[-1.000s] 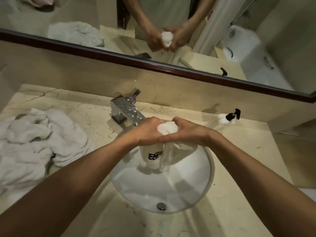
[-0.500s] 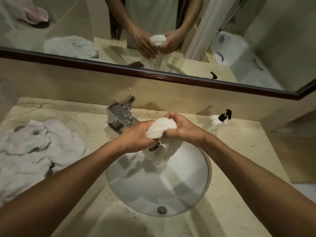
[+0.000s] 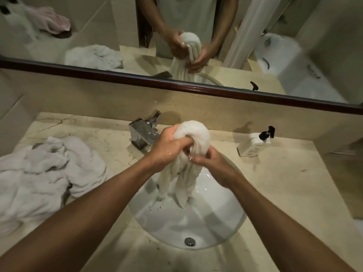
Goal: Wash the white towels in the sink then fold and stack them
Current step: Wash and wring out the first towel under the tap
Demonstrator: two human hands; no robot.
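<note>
On the marble surface (image 3: 265, 173) a heap of towels (image 3: 39, 173) waits left of the sink (image 3: 216, 222). Above the basin, left hand (image 3: 167, 146) and right hand (image 3: 212, 165) each clench the wet towel (image 3: 193, 134) (dripping); twist oppositely, keeping it low.

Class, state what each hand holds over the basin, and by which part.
Both the left hand and right hand grip one wet white towel at its bunched upper part.

Towel (image 3: 193, 134) wet terry cloth; sink (image 3: 231, 228) glossy white ceramic; faucet (image 3: 143, 134) polished metal; counter (image 3: 275, 183) veined marble.
</note>
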